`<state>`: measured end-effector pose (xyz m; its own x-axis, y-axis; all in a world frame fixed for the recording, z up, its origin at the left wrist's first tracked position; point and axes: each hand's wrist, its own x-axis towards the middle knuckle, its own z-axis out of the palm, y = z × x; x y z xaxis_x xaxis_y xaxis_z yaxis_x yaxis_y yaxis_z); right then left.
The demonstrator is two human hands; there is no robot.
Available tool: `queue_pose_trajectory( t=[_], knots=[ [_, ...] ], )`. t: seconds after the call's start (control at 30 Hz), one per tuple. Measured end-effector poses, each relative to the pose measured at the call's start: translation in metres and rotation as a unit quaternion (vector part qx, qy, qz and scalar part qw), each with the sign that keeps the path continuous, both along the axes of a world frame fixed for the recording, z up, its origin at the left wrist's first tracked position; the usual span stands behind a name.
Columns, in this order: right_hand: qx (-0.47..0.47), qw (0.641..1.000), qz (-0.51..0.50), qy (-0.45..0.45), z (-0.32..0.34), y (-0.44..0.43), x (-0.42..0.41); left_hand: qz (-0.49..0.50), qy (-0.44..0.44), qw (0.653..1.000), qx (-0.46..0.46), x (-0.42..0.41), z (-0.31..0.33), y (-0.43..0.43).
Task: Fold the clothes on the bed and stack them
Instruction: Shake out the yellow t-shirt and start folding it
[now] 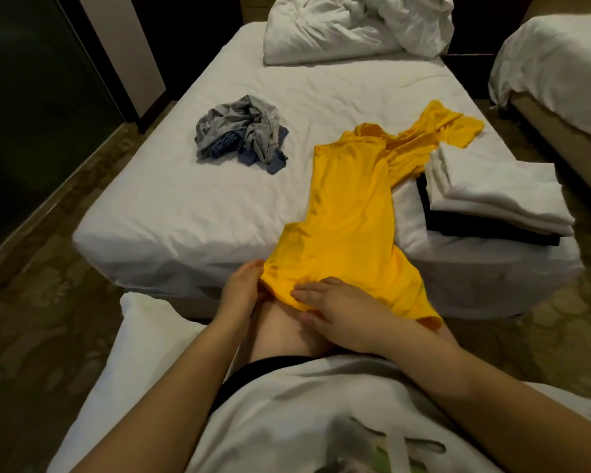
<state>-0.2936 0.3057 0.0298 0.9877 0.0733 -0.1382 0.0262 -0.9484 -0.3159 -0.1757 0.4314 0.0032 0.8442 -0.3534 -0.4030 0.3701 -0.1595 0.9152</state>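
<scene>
The yellow T-shirt lies lengthwise on the bed, running from its hem at 6 o'clock, where it hangs off the near edge over the person's knee, up to the collar and sleeves at about 1 o'clock. The far sleeve is bunched and draped over the corner of the stack of folded clothes at 3 o'clock, white pieces on top of dark ones. The left hand grips the hem's left corner, thumb on top of the cloth. The right hand lies over the hem just beside it, fingers on the cloth and thumb tucked at the edge, apparently pinching it. A crumpled pile of grey and blue clothes waits at 11 o'clock, so the job looks roughly midway.

Several things could go wrong from here:
- Both hands hold the same end, close together. A pull toward the person would likely slide the whole shirt off the mattress edge onto the floor.
- The sleeve resting on the stack could drag the top white piece askew if the shirt is tugged or lifted.
- The twisted shoulder area is not flattened, so folding now would trap creases and give a lopsided bundle that sits badly on the stack.
</scene>
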Motion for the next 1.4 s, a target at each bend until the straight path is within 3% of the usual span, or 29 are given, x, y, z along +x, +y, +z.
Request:
queue_pose_trajectory(
  t=[0.07, 0.13, 0.2, 0.27, 0.33, 0.4, 0.57, 0.67, 0.77, 0.97, 1.1, 1.23, 1.3, 1.4],
  knots=[
    [0.0, 1.0, 0.004, -0.01, 0.001, 0.0, -0.001, -0.051, -0.093, 0.992, 0.074, 0.0, -0.003, -0.006],
    [0.0, 1.0, 0.011, -0.014, 0.002, 0.001, -0.001, -0.102, -0.254, 0.941, 0.199, -0.005, -0.005, -0.013],
    [0.003, 1.0, 0.011, -0.008, 0.001, 0.001, -0.003, -0.176, -0.412, 0.875, 0.184, -0.016, 0.002, -0.02],
    [0.028, 1.0, 0.004, 0.001, 0.001, -0.002, -0.006, -0.274, -0.481, 0.82, 0.149, -0.018, 0.003, -0.02],
    [0.072, 0.997, -0.013, 0.012, 0.003, -0.008, -0.012, -0.343, -0.48, 0.789, 0.17, -0.012, -0.002, -0.012],
    [0.085, 0.996, -0.028, 0.017, 0.004, -0.015, -0.02, -0.379, -0.462, 0.783, 0.171, -0.004, -0.01, -0.006],
    [0.017, 0.999, -0.038, 0.025, 0.001, -0.028, -0.032, -0.403, -0.407, 0.813, 0.108, 0.005, -0.022, -0.002],
    [-0.018, 0.999, -0.043, 0.021, 0.002, -0.029, -0.036, -0.411, -0.418, 0.806, 0.077, 0.007, -0.027, 0.001],
    [-0.041, 0.997, -0.059, 0.012, 0.001, -0.029, -0.037, -0.438, -0.404, 0.796, 0.103, 0.011, -0.022, 0.002],
    [-0.058, 0.996, -0.067, 0.022, -0.001, -0.03, -0.049, -0.501, -0.429, 0.728, 0.19, 0.011, -0.008, 0.004],
    [-0.066, 0.99, -0.12, -0.043, 0.001, -0.022, -0.052, -0.493, -0.456, 0.709, 0.216, 0.01, -0.003, 0.002],
    [-0.105, 0.975, -0.166, -0.108, 0.007, -0.029, -0.056, -0.487, -0.509, 0.643, 0.299, 0.0, -0.001, -0.004],
    [-0.098, 0.97, -0.179, -0.134, 0.001, -0.042, -0.065, -0.448, -0.547, 0.654, 0.268, -0.003, -0.002, -0.006],
    [0.026, 0.966, -0.218, -0.138, -0.001, -0.056, -0.076, -0.404, -0.588, 0.674, 0.192, -0.002, -0.006, -0.004]
  ],
)
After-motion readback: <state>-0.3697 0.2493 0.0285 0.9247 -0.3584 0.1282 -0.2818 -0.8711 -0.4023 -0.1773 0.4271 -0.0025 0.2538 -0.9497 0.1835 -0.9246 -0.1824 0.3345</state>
